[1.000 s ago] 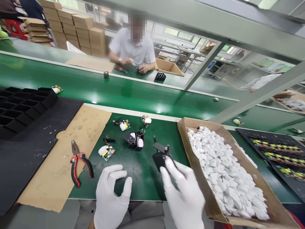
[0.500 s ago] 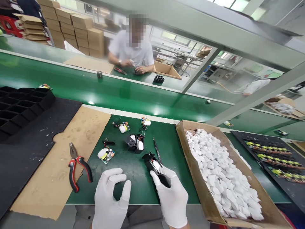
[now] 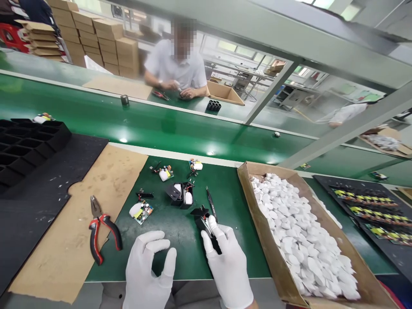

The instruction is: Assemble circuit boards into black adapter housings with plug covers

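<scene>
Both my hands wear white gloves near the front edge of a green mat (image 3: 180, 231). My right hand (image 3: 225, 262) is closed on a small black charger housing (image 3: 202, 219) with a white part inside, held just above the mat. My left hand (image 3: 146, 268) hovers empty beside it, fingers curled but apart. Black tweezers (image 3: 211, 204) lie on the mat just beyond the housing. Further back sit another open black housing (image 3: 180, 193) and three small circuit boards with white parts (image 3: 140, 210).
Red-handled pliers (image 3: 99, 227) lie on brown cardboard (image 3: 77, 240) at left, next to a black foam tray (image 3: 28, 146). A cardboard box of white caps (image 3: 299, 231) stands at right, with trays of circuit boards (image 3: 370, 206) beyond. A person in white works across the green conveyor (image 3: 180, 124).
My right hand drew the black housing back and left toward me, turning it so the white part shows. The tweezers now lie on the mat. My left hand barely moved.
</scene>
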Tool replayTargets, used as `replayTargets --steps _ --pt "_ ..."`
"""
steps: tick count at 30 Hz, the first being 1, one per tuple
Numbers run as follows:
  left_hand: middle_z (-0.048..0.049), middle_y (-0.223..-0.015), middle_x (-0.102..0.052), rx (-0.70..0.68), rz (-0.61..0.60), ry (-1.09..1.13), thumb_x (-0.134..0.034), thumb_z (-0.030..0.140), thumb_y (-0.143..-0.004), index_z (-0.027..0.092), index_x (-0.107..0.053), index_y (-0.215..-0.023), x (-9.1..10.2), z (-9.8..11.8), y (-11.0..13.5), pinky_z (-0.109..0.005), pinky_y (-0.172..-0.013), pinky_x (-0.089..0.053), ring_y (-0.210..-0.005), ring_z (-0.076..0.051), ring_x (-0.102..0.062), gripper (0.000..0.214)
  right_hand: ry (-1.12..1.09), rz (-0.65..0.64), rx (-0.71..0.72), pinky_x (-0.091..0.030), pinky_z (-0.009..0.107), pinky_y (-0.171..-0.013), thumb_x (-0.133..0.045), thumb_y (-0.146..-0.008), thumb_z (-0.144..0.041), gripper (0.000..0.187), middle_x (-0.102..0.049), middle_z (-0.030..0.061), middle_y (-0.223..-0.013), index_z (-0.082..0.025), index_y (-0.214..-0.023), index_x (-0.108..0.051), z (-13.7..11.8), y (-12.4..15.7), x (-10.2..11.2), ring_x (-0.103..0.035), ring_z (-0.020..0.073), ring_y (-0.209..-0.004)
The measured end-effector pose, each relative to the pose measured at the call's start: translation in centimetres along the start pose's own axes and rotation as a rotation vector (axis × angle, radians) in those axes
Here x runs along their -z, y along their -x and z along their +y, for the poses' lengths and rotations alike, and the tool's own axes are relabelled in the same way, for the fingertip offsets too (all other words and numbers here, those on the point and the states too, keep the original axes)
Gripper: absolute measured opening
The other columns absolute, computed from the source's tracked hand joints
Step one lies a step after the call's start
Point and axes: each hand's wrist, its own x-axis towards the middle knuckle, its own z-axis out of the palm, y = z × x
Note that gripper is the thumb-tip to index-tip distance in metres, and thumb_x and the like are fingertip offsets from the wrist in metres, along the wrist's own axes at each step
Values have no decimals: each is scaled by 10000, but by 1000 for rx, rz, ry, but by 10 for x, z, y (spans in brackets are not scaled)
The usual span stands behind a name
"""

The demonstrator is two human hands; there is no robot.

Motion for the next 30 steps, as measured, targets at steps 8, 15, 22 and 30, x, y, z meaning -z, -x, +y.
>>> replayTargets --steps 8,15,22,30 --pt "-44 -1097 -711 13 0 -24 -657 241 -1039 266 -656 -1039 -3 -1 2 -341 -852 -628 -965 -199 -747 25 -22 19 13 -691 332 -900 -594 -1108 -276 397 -758 92 -1215 -264 -1505 -608 2 -1 1 -819 223 -1043" --pt "-33 -1087 -699 -12 9 -29 -651 221 -1038 259 -643 -1036 -4 -1 1 -309 -855 -617 -955 -177 -741 39 -44 -23 67 -707 406 -906 -597 -1101 -260 291 -790 85 -1208 -262 -1383 -664 4 -3 -1 -821 253 -1048" --pt "-39 -1060 -713 -56 28 -51 -659 240 -1031 256 -651 -1018 -5 -4 -1 -311 -817 -625 -923 -184 -750 22 -54 101 48 -704 349 -934 -649 -1089 -291 305 -838 88 -1134 -209 -1383 -647 3 1 1 -850 227 -968" --pt "-53 -1059 -727 -60 1 -51 -669 236 -1021 261 -648 -1033 -2 -3 0 -335 -826 -637 -935 -202 -757 35 -46 110 3 -709 334 -903 -663 -1086 -326 310 -851 67 -1114 -231 -1381 -664 3 4 0 -857 225 -926"
